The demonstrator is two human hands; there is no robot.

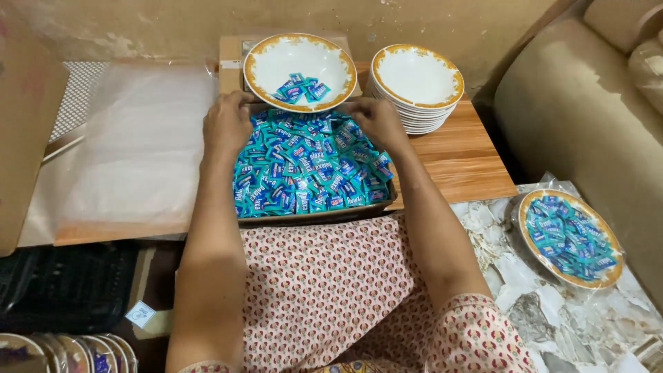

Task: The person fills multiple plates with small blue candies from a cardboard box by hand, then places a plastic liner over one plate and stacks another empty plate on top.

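Below my lap at twelve o'clock, candies (pixel 307 166) fill the tray (pixel 311 217); my left hand (pixel 226 124) and right hand (pixel 376 121), apart and open, should scoop evenly toward the bowl (pixel 300 69).

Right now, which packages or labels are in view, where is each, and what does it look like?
Candy sachets: small teal-and-blue packets heaped in a tray under both hands.
Few sachets: in the gold-rimmed bowl behind.
Wrapped plate: right, on the floor, sachets under clear film.
White label: lower left, small square.
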